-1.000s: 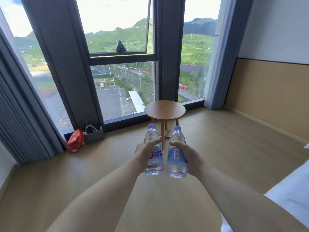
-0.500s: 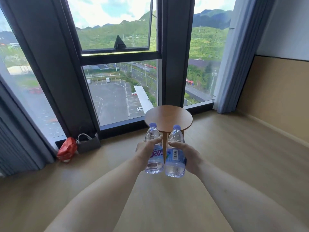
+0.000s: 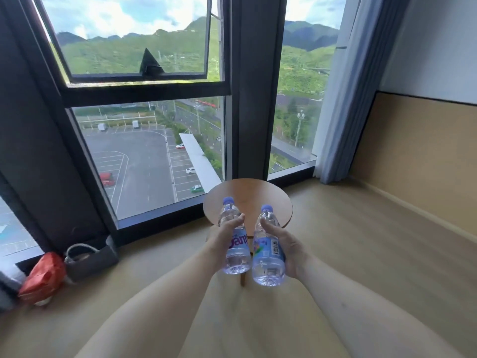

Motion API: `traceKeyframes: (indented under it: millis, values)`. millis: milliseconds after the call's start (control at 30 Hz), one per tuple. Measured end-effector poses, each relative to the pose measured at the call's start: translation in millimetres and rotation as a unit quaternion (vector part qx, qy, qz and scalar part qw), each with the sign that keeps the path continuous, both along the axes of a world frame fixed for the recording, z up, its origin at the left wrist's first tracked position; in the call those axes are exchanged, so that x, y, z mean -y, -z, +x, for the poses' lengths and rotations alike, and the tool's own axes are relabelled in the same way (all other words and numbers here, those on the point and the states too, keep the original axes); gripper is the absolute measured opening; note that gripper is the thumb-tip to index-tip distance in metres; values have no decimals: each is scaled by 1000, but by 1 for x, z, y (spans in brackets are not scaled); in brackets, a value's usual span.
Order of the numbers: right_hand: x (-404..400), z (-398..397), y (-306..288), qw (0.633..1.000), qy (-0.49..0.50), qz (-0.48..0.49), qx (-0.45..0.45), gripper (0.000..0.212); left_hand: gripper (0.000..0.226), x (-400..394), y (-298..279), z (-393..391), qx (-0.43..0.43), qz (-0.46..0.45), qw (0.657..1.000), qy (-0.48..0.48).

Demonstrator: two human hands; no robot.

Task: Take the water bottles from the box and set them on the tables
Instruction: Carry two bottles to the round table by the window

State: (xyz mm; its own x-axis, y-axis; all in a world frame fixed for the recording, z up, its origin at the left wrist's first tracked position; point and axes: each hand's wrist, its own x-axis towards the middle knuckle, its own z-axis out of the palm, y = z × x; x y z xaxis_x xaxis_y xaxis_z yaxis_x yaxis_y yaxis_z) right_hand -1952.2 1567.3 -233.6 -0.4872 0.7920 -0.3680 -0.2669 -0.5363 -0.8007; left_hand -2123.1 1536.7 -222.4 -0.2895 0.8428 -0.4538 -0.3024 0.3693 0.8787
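Observation:
I carry two clear water bottles with pale purple caps, both upright and side by side in the air. My left hand (image 3: 222, 235) grips the left bottle (image 3: 236, 251) around its middle. The right bottle (image 3: 267, 257), with a barcode on its label, is held the same way by my right hand (image 3: 286, 245). Just beyond them stands a small round wooden table (image 3: 268, 197) by the window, its top bare. The bottles hang in front of its near edge. No box is in view.
Tall windows (image 3: 144, 156) with dark frames fill the far side. A grey bag (image 3: 90, 257) and a red packet (image 3: 42, 277) lie on the floor at the left. A curtain (image 3: 343, 99) hangs at the right, beside a tan wall panel (image 3: 426, 156).
The table and window have grown larger and nearer as I walk towards them. Both bottles stay in my hands, now slightly further apart and overlapping the table's front edge.

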Motion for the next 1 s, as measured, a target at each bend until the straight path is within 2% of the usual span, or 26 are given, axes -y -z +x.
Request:
traceKeyframes:
  millis: [367,600,800,1000]
  values:
    - [-160,-72,17,995,45,-54,69,58,67,-163,18,-77,17,-26,999,26]
    - [-287,-100,50,993,7,-76,89,56,60,-281,46,-104,-10,-50,999,10]
    - [-412,-118,64,990,-27,-105,91,31,68,-393,69,-124,-45,-97,994,-23]
    - [-503,-139,89,977,22,-49,206,55,74,-471,95,-142,-158,-137,977,-34]
